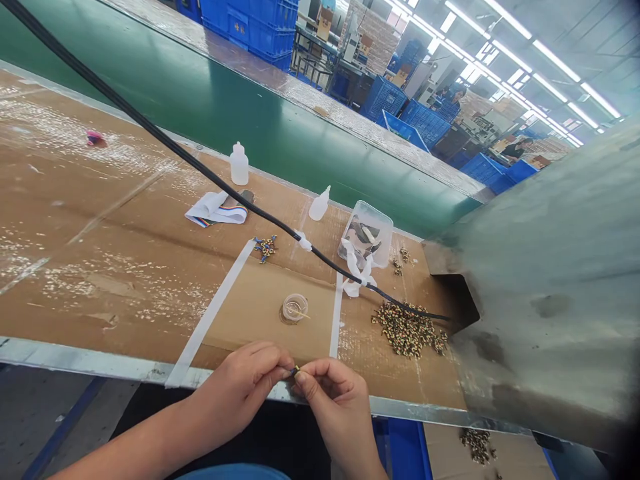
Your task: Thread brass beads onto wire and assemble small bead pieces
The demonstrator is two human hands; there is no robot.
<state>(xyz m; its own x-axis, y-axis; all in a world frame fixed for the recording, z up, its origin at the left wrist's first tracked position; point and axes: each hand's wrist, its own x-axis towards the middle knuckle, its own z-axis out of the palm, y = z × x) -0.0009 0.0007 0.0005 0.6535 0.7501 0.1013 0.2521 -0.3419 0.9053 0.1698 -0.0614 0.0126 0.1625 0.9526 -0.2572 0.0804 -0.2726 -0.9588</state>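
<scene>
While pinching a tiny dark-and-gold part [296, 370] between left hand [240, 390] and right hand [335, 400], fingers [305, 377] pressed tight from both sides, long axis roughly level, pointing sideways hand to hand, right over the desk [100, 355] front edge.

A: What runs along the far side?
B: A long green conveyor belt [210, 93], with a scuffed, shiny ledge [295, 90] along its far edge.
A: And past that?
B: Stacked blue plastic crates [253, 23], more blue crates [425, 123] further along, and workbenches with machines [350, 47] among them.
A: Anyone there?
B: One person [515, 148] in a dark top, far off on the right.
A: How's the light?
B: Bright. Rows of long fluorescent tube lights [555, 60] cross a pale ceiling [590, 40].
A: The floor?
B: Gray, low on the left, with a blue line [63, 430] painted across it.
</scene>
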